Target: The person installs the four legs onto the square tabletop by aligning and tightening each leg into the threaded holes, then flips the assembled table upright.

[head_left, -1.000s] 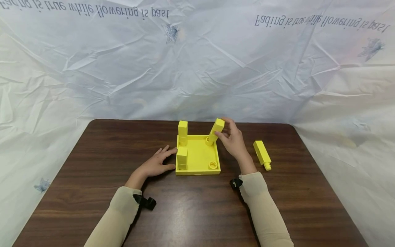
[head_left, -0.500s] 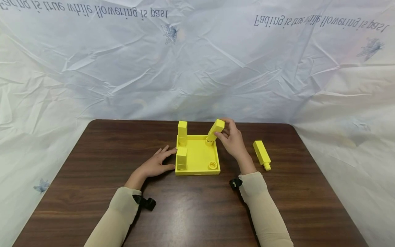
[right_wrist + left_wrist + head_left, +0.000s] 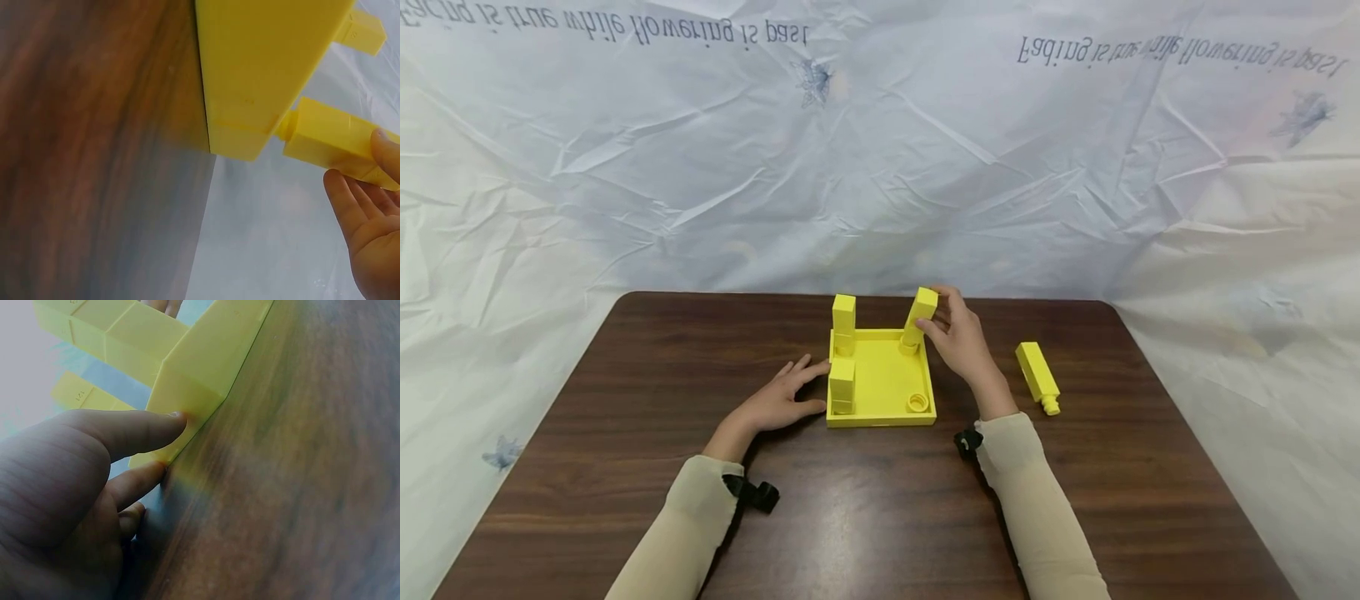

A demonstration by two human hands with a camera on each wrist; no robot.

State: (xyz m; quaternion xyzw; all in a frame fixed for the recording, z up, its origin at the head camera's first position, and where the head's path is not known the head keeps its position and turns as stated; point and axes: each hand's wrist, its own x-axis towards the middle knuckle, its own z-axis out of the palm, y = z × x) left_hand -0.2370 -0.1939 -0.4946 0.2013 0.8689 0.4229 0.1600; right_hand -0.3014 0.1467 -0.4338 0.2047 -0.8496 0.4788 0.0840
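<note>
A shallow yellow square piece with raised edges [image 3: 883,377], like a toy table top lying upside down, sits on the table. Two square yellow legs stand upright in its left corners, the far one [image 3: 844,315] and the near one [image 3: 842,382]. With thumb and fingers my right hand [image 3: 961,343] grips a third leg [image 3: 920,310] at the far right corner. This leg leans slightly right, and in the right wrist view its narrower end [image 3: 287,125] meets the corner. My left hand [image 3: 777,402] touches the left side wall [image 3: 187,394], fingers spread.
A round threaded socket [image 3: 917,402] shows in the near right corner. Another yellow leg [image 3: 1037,377] with a threaded end lies to the right on the dark wooden table [image 3: 880,517]. White printed sheeting [image 3: 880,167] hangs behind the table.
The leg in my right hand has swung left and stands more upright than before. My right hand has shifted slightly left with it. My left hand stays in place.
</note>
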